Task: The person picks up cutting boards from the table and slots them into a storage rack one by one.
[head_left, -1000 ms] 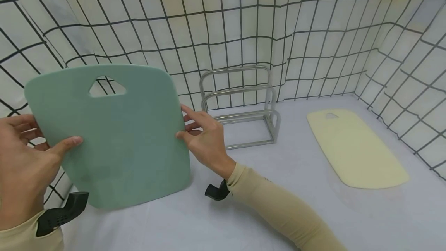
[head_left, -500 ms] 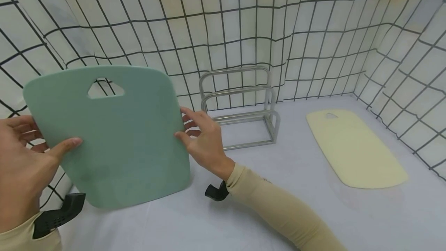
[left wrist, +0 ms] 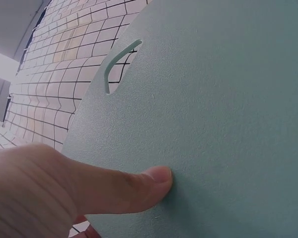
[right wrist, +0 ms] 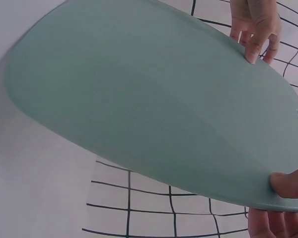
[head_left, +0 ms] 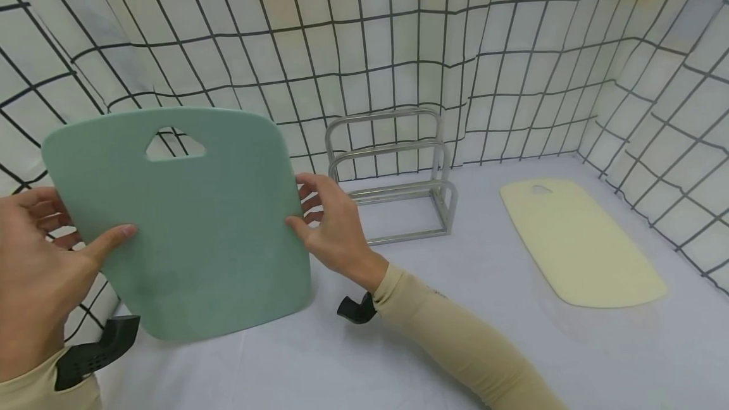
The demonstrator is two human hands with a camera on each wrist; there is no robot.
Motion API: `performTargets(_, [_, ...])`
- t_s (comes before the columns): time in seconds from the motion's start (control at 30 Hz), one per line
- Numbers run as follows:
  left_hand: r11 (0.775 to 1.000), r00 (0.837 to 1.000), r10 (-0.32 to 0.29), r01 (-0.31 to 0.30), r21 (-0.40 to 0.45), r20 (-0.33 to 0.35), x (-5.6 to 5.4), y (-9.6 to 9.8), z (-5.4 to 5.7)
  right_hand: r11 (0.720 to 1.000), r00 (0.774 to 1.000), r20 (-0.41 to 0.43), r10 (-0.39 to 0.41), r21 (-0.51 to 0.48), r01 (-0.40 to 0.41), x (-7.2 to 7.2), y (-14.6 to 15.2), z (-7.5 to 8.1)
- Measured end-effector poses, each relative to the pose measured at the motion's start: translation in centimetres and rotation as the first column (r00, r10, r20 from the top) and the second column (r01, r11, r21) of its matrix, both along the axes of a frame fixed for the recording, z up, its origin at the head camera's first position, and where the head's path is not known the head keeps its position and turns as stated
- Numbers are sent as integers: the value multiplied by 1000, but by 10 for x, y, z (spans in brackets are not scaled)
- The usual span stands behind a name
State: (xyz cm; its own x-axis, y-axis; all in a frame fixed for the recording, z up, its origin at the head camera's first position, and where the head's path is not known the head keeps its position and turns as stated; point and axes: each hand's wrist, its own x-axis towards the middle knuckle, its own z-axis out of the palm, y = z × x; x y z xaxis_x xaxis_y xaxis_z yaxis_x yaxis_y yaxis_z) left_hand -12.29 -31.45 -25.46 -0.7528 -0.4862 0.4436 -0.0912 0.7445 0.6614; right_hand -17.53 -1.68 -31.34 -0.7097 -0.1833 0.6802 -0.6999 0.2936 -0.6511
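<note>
A green cutting board [head_left: 205, 226] with a handle slot stands tilted at the left of the head view, its lower edge near the white table. My left hand [head_left: 42, 264] grips its left side, thumb on the front face and fingers behind. At the opposite side, my right hand [head_left: 336, 226] pinches the edge between thumb and fingers. The left wrist view shows the left thumb [left wrist: 129, 191] pressed against the board [left wrist: 228, 99]. Both hands appear in the right wrist view, the right hand [right wrist: 288, 193] at lower right.
A metal rack [head_left: 393, 148] with upright wire loops stands behind my right hand. Farther right, a pale yellow cutting board [head_left: 581, 245] lies flat on the white table [head_left: 433, 296]. Black wire grid over white sheeting encloses the back and sides.
Almost nothing differs. The green cutting board and my left hand have shifted very slightly; my right fingers have adjusted a little on the edge.
</note>
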Motion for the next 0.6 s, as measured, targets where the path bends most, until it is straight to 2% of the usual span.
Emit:
performTargets(0.2, [999, 1000, -30, 30, -33, 1, 0, -3, -1, 1000, 1000, -23, -18, 5, 18, 0, 0, -1])
performTargets(0.4, [1000, 999, -28, 28, 3, 16, 0, 1, 2, 999, 999, -20, -31, -20, 30, 0, -1, -2])
performTargets(0.6, [999, 999, -24, 23, -35, -33, 1, 6, 3, 998, 998, -35, -54, -45, 52, -1, -3, -6])
